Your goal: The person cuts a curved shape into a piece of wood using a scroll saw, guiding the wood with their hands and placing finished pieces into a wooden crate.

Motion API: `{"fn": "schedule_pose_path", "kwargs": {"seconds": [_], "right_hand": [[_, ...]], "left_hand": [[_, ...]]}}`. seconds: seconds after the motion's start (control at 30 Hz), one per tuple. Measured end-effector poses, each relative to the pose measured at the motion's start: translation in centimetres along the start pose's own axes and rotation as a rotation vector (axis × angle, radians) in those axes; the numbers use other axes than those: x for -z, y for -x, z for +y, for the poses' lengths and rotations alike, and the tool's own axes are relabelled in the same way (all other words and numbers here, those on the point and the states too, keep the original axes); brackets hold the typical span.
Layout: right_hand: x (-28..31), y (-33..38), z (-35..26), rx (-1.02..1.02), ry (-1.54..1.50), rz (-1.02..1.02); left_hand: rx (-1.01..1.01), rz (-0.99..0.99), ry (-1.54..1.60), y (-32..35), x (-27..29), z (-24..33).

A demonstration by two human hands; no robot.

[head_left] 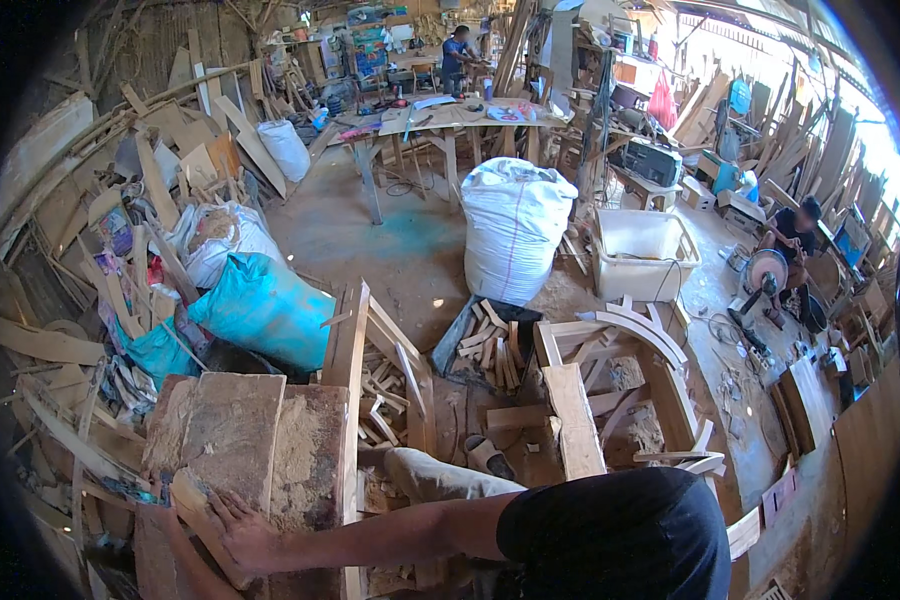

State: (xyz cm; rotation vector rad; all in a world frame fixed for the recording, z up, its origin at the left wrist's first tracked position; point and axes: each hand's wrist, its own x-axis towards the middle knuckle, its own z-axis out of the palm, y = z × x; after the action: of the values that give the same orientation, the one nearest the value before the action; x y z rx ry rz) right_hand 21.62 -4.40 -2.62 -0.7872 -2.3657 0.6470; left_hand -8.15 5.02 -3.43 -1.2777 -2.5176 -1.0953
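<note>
Wooden slabs (260, 440), dusty with sawdust, lie at the lower left of the head view. The right hand (240, 535) reaches in from the lower right on a nearly straight arm, palm down, fingers (210, 507) spread flat on a slab's near end beside a small pale offcut (188, 493) (gripping nothing). The left hand (165, 520) shows only as a forearm at the lower edge; I cannot tell how its fingers sit. A blue sack (265, 310) lies above the slabs.
</note>
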Motion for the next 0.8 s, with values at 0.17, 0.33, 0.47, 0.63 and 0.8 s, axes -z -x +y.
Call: {"fn": "schedule_pose_path", "kwargs": {"seconds": [0.17, 0.33, 0.47, 0.63, 0.8], "right_hand": [[1.1, 0.2, -0.5, 0.017, 0.029, -0.077], [0.8, -0.1, -0.3, 0.01, 0.051, -0.074], [1.9, 0.2, -0.8, -0.015, 0.079, -0.135], [1.4, 0.1, -0.7, -0.03, 0.027, -0.064], [1.7, -0.2, -0.5, -0.005, 0.062, -0.186]], "left_hand": [[0.013, -0.003, 0.002, 0.3, 0.2, -0.5], [0.005, 0.0, 0.009, 0.1, 0.2, 0.2], [0.009, -0.004, 0.01, 0.2, 0.4, -0.2], [0.004, -0.006, 0.02, 0.3, 0.3, 0.3], [0.013, -0.006, 0.017, 0.4, 0.4, 0.0]]}}
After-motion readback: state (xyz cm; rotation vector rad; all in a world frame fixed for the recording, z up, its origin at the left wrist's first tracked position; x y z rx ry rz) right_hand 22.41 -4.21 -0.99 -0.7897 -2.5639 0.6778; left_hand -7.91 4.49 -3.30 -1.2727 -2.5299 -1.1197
